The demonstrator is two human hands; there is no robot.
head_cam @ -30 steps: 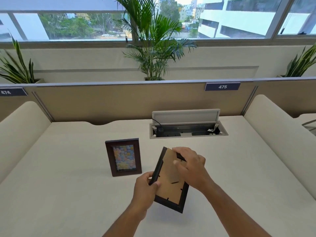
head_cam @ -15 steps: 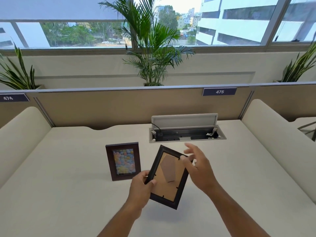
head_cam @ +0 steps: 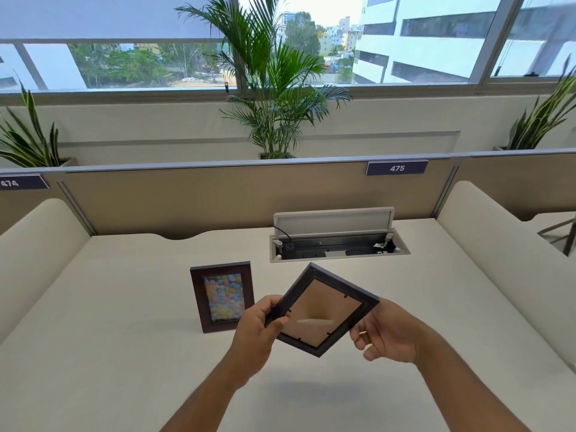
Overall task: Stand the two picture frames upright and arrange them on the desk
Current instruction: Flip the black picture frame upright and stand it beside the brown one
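Note:
A dark brown picture frame (head_cam: 222, 296) with a pastel picture stands upright on the white desk (head_cam: 109, 338), left of centre. A second dark frame (head_cam: 324, 310) hangs in the air above the desk, turned like a diamond, its brown cardboard back facing me with the easel stand folded out. My left hand (head_cam: 257, 332) grips its left edge. My right hand (head_cam: 388, 333) holds its right corner from beneath, fingers curled under the frame.
An open cable box (head_cam: 338, 243) with a raised grey lid is sunk into the desk behind the frames. A beige partition (head_cam: 218, 198) closes the back; padded white dividers (head_cam: 498, 244) line both sides. Potted plants stand beyond, under the window.
The held frame has been turned clockwise and tilted flatter, into a diamond pose. My right hand left the easel stand and moved under the right corner. The standing frame has not moved.

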